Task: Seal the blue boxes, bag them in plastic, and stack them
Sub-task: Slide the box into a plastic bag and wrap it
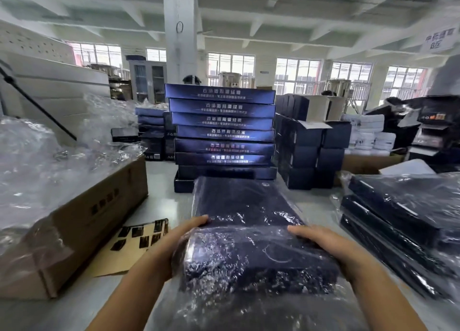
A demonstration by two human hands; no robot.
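Head view. Noted bagged blue box (249, 233) lengthwise on counter (161, 201), near end between both hands, far end close to stack of blue boxes (224, 126). Forearms reached forward, hands apart. Left hand (189, 228) gripped left edge; right hand (321, 241) gripped right edge through plastic.

Ceiling (273, 12): white, with exposed beams, overhead. Pillar (180, 31): white, square, at 12 o'clock, running up to the ceiling. Windows (297, 75): 1 row of multi-pane units on the far wall (265, 66), spanning 10 o'clock to 2 o'clock; daylight enters through them. Cabinet (148, 80): grey, 2 glass doors, at 11 o'clock, beside the pillar. Sign (439, 40): white, hanging at 2 o'clock. Worktable (159, 183): pale grey surface, at 6 o'clock.
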